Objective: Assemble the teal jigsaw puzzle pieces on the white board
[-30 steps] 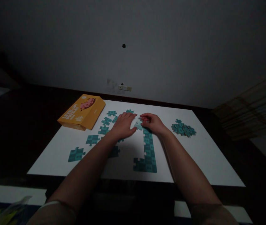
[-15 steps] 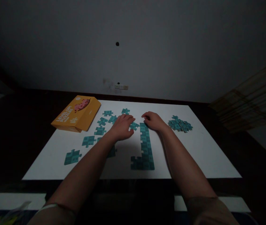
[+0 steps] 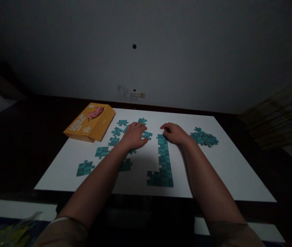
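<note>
- Head view: a dim room, with a white board [image 3: 220, 171] filling the middle of the frame and both forearms reaching up across it from the bottom edge.
- The left hand [image 3: 133, 136] lies palm down just left of centre, fingers stretched forward and close together, their tips touching a loose teal puzzle piece [image 3: 147, 135] that lies flat on the board.
- The right hand [image 3: 175, 133] rests just right of centre, fingers curled under; its fingertips [image 3: 165, 129] meet the top end of the joined puzzle strip [image 3: 164, 161]. Whether they pinch anything cannot be told.
- That strip runs from the right hand down the centre of the frame and bends left at its lower end, an L shape lying flat.
- The loose piece and the strip's top end are near each other but apart, between the two hands.
- More scattered pieces [image 3: 102, 151] lie left of centre, some partly under the left forearm.
- A heap of pieces [image 3: 204, 138] sits to the right of the right hand, close to the wrist.
- A yellow puzzle box [image 3: 90, 122] lies at the board's upper left corner.
</note>
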`<state>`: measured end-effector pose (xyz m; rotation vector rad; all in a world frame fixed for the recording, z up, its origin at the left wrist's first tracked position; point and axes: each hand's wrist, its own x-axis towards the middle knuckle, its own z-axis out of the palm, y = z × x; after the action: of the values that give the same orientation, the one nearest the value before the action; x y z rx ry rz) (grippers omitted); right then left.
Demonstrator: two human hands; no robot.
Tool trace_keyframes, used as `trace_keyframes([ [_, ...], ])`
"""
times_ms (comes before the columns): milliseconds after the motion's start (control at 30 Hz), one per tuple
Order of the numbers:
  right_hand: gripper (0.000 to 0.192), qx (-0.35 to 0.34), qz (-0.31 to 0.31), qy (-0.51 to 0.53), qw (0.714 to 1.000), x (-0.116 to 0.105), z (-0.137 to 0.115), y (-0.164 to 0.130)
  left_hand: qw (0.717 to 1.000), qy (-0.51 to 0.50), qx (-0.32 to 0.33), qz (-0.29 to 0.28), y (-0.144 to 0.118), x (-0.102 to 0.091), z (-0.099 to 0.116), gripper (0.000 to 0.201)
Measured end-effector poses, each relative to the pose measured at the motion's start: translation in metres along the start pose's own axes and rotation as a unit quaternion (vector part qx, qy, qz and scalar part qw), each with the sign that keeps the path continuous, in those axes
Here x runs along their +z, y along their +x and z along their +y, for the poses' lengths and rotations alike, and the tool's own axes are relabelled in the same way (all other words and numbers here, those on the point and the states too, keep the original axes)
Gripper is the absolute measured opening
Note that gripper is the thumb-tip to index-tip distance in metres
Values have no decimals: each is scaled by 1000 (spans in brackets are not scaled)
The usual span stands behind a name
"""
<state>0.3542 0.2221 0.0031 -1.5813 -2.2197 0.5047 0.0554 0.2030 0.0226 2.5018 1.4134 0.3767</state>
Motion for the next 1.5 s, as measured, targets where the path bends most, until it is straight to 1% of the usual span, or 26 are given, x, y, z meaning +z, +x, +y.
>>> trace_keyframes([
  [67,40,1,3,2,1000,2,2,0,999,-6,-24,31,0,-3,-6,72],
  [133,39,-2,6,5,1000,4,4,1,996,2,-68,59,1,-6,-10,76],
  [233,38,-6,14,8,1000,7,7,2,986,28,-140,88,0,-12,-11,71],
  [300,38,-6,20,11,1000,9,8,3,981,48,-160,99,0,-18,-6,65],
  [367,38,-4,27,12,1000,10,9,5,981,74,-158,85,3,-26,0,59],
  [433,37,-3,31,13,999,11,9,6,982,97,-154,44,9,-31,5,53],
  [500,37,-3,29,13,999,10,8,6,982,108,-158,3,21,-34,7,47],
  [567,36,-1,26,10,1000,9,6,6,980,106,-165,-23,36,-33,5,43],
  [667,35,2,23,-3,1000,7,3,6,981,92,-163,-55,62,-28,-3,46],
  [767,35,4,18,-17,1000,6,0,5,981,75,-162,-73,85,-23,-12,51],
  [867,34,7,19,-19,1000,6,-2,5,983,49,-158,-79,102,-20,-19,54],
  [933,34,10,19,-19,1000,5,-4,5,986,23,-141,-82,109,-19,-21,56],
  [1100,34,17,12,-23,1000,2,-9,5,994,-31,-78,-73,112,-17,-21,78],
  [1133,34,19,11,-22,1000,1,-10,5,994,-34,-71,-70,111,-16,-20,78],
  [1267,33,19,12,-18,1000,1,-11,5,996,-16,-69,-60,106,-9,-16,59],
  [1367,34,19,15,-18,1000,2,-9,5,997,-4,-63,-53,105,-2,-10,62],
  [1500,34,13,15,-16,1000,3,-7,4,996,-19,-58,-61,110,4,-6,51],
])
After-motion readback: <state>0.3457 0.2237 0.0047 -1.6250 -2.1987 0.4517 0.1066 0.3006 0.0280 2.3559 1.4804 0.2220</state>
